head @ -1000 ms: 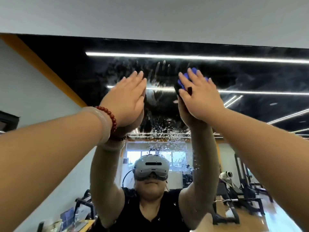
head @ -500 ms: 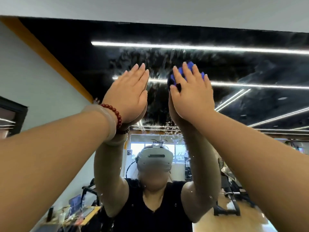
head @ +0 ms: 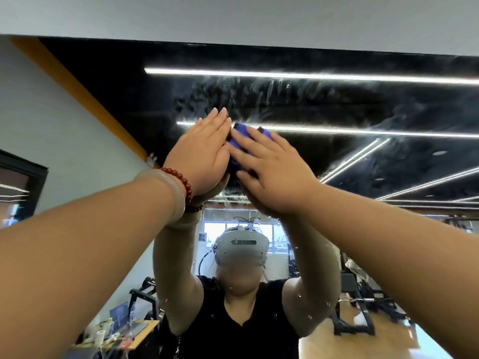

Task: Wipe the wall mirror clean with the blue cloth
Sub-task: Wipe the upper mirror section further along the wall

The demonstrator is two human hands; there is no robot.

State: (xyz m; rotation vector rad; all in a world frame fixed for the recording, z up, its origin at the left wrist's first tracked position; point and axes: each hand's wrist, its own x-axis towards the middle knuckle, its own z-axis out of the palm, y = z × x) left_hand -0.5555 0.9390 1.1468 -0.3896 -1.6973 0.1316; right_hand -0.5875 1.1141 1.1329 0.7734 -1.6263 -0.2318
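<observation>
The wall mirror [head: 337,104] fills the view, its upper part smeared with wet streaks and droplets. My right hand [head: 272,172] presses the blue cloth [head: 239,141] flat against the glass with spread, straight fingers; only the cloth's upper left part shows past my fingers. My left hand [head: 202,154], with a red bead bracelet and a pale bangle at the wrist, lies flat on the mirror just left of the cloth, its edge touching my right hand's fingers. Both arms reach up and forward.
The mirror's top edge meets a pale wall [head: 233,19] above. In the reflection I see a person with a headset, gym machines [head: 363,294] at the right, a cluttered desk [head: 116,335] at the lower left, and ceiling light strips.
My right hand has slid the cloth leftward and a little down across the glass, closing the gap to my left hand. The two hands now touch.
</observation>
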